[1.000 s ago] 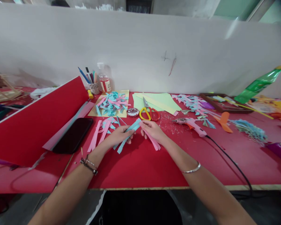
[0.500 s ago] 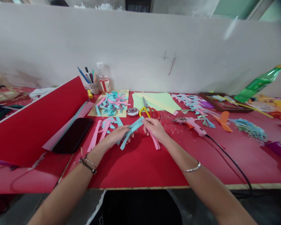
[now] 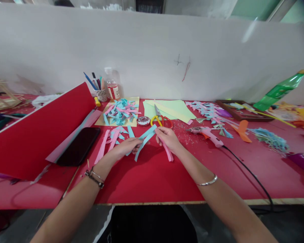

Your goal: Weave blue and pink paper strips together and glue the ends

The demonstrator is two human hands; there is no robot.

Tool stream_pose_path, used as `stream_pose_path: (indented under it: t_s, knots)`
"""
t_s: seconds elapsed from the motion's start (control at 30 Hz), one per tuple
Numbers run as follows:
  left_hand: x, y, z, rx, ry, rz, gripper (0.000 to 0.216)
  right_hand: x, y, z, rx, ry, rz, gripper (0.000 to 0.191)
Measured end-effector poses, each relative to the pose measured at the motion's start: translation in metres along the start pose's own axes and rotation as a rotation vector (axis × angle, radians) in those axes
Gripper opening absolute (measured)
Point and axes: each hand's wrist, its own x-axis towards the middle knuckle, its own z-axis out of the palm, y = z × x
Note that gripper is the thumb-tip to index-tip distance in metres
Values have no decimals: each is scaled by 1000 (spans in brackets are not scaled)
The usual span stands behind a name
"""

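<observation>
Both my hands meet over the red table [image 3: 154,179], just in front of the scissors. My left hand [image 3: 128,146] pinches the lower end of blue paper strips [image 3: 144,140] that slant up to the right. My right hand [image 3: 167,138] is closed on pink paper strips [image 3: 167,152] hanging down from it, and its fingertips touch the top of the blue strips. Loose pink and blue strips [image 3: 112,138] lie on the table just left of my left hand.
Yellow-and-red scissors [image 3: 160,119] and a round tin [image 3: 143,120] lie beyond my hands. A pink glue gun [image 3: 207,134] with a black cord is to the right. A black phone [image 3: 78,145] and red card [image 3: 38,131] lie left. Green paper [image 3: 169,109], a strip pile [image 3: 121,113] and a pen cup [image 3: 100,91] are behind.
The blue strips have shifted slightly right and up between my hands. My right hand rose a little toward the scissors while my left hand slid along the strips' lower end.
</observation>
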Motion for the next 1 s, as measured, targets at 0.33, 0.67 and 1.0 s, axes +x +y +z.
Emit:
stream_pose_path:
  t_s: [0.33,0.67,1.0]
  knots:
    - [-6,3,-1,24,-177,82,42,4,1,-7,131,110,-32,28]
    - [-11,7,-22,-14,-424,24,85,5,-3,-12,210,97,-1,31]
    - [-13,16,-27,-132,-66,90,89,-3,-8,-10,240,-179,115,33]
